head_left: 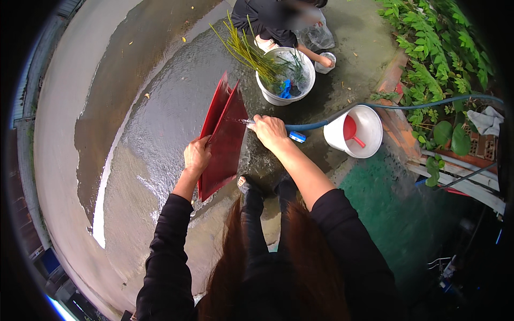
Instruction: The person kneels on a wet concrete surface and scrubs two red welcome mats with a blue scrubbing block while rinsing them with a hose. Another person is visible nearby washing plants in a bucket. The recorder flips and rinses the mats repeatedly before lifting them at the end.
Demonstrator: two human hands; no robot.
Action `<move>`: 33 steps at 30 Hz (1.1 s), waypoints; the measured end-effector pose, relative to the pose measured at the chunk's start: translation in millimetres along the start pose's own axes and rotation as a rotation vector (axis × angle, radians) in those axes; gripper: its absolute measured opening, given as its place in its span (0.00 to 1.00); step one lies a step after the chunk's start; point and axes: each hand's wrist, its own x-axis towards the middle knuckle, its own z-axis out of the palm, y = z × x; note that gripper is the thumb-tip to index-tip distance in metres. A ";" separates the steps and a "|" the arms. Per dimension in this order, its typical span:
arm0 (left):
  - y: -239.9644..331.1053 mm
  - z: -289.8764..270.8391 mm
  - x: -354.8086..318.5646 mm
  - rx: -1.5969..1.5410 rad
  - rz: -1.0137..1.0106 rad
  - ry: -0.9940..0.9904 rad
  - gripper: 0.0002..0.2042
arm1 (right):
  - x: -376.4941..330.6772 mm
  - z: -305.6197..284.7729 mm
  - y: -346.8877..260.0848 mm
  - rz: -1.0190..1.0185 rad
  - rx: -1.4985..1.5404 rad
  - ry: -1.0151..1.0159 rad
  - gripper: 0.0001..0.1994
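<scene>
My left hand (197,155) is closed on the edge of a red folded panel (227,144), two flat, wet-looking leaves that meet in a narrow V. It is held upright above the wet ground. In my right hand (269,130) is the end of a blue hose (309,127), and a jet of water runs from it onto the right leaf of the panel. The hose trails off to the right, past a white bucket (333,129) that lies tipped with a red dipper (349,128) inside. Near my right wrist a small blue-and-white box (297,137) sits on the ground.
Ahead, a crouching person in dark clothes (267,27) holds a clear container (325,63) beside a white tub (274,98) of water with long green stems (251,53) and a blue item. Leafy plants (439,59) grow behind a brick edge (391,80) at right. The concrete floor (160,101) is wet.
</scene>
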 end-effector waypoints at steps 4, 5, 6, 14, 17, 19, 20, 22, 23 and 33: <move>14.5 -5.0 -6.3 -0.028 -0.010 -0.006 0.14 | -5.3 -11.5 -6.9 0.061 -0.031 -0.002 0.17; 18.5 -6.1 -5.2 -0.032 -0.010 -0.002 0.14 | -4.0 -14.2 -5.6 0.090 -0.014 -0.005 0.17; 20.2 -5.6 -5.2 -0.027 0.008 0.016 0.14 | -4.3 -17.1 -4.5 0.087 -0.002 -0.037 0.18; 35.2 -14.0 -3.1 -0.022 -0.073 0.043 0.15 | 18.1 -38.2 20.7 0.056 0.128 -0.284 0.23; 39.0 -9.1 1.0 0.015 -0.066 0.083 0.14 | 32.2 -27.8 41.6 0.039 0.057 -0.257 0.24; 43.8 -6.3 1.9 0.028 -0.119 0.073 0.14 | 39.9 -30.1 55.9 0.035 0.014 -0.347 0.24; 47.7 -6.8 -1.4 0.023 -0.152 0.076 0.14 | 45.6 -24.6 65.1 0.033 0.036 -0.396 0.24; 51.4 -2.2 -7.6 0.027 -0.186 0.096 0.13 | 51.0 -24.3 88.6 0.015 0.127 -0.481 0.21; 53.0 1.2 -11.2 0.041 -0.190 0.116 0.13 | 55.3 -13.7 105.0 -0.047 0.076 -0.514 0.21; 69.0 23.7 -42.8 -0.024 -0.408 0.148 0.13 | 67.7 -3.0 189.6 -0.046 -0.067 -0.611 0.16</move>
